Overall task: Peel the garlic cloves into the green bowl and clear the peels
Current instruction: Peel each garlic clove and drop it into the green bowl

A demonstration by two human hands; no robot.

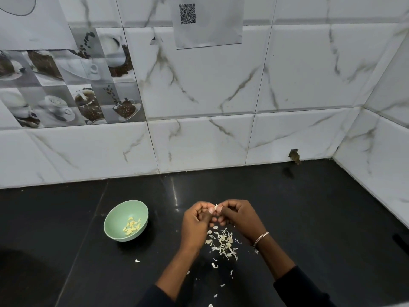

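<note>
Pinching garlic clove (215, 208): left hand (194, 222), right hand (239, 216); peels (223, 242) below; green bowl (121, 212) nearby.

No words, brand names or numbers can be read. The one sign is a black QR code (187, 13), printed in the upper left part of a white paper sheet (212, 32). The sheet is stuck flat on the marble-patterned wall tiles (298, 69). Its code is too small to make out further.
</note>
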